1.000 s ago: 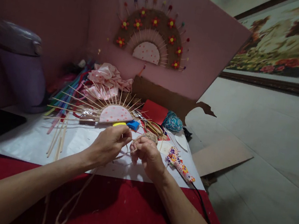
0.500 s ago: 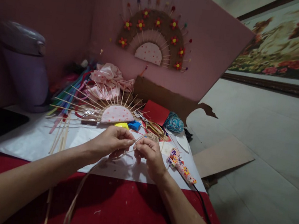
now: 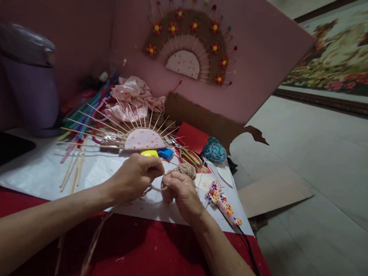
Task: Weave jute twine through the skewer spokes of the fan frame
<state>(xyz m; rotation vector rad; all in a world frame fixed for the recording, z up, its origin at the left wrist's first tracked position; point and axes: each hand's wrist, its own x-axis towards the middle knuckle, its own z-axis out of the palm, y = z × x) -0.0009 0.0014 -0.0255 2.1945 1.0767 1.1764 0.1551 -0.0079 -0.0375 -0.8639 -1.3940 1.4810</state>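
Note:
My left hand (image 3: 137,175) and my right hand (image 3: 181,190) pinch a strand of jute twine (image 3: 155,188) between them, over the front of the white sheet. A loose length of it hangs from my left hand down across the red cloth. Just behind my right hand sits a ball of twine (image 3: 186,170). Beyond my left hand lies a half-round piece covered in pink dotted fabric (image 3: 145,140), with thin sticks fanning out from its curved edge. Yellow (image 3: 149,153) and blue packets (image 3: 165,153) lie at its flat side.
A flower-patterned glue gun (image 3: 222,203) with a black cord lies right. Scissors (image 3: 190,157), blue yarn (image 3: 215,150) and red card (image 3: 192,138) are behind. Loose sticks (image 3: 76,177) and a purple tumbler (image 3: 30,92) stand left. A decorated half-round fan (image 3: 189,32) hangs on the pink board.
Both hands stay close together and have shifted slightly, with the twine now curving in a loop between them. More of the twine ball shows behind my right hand.

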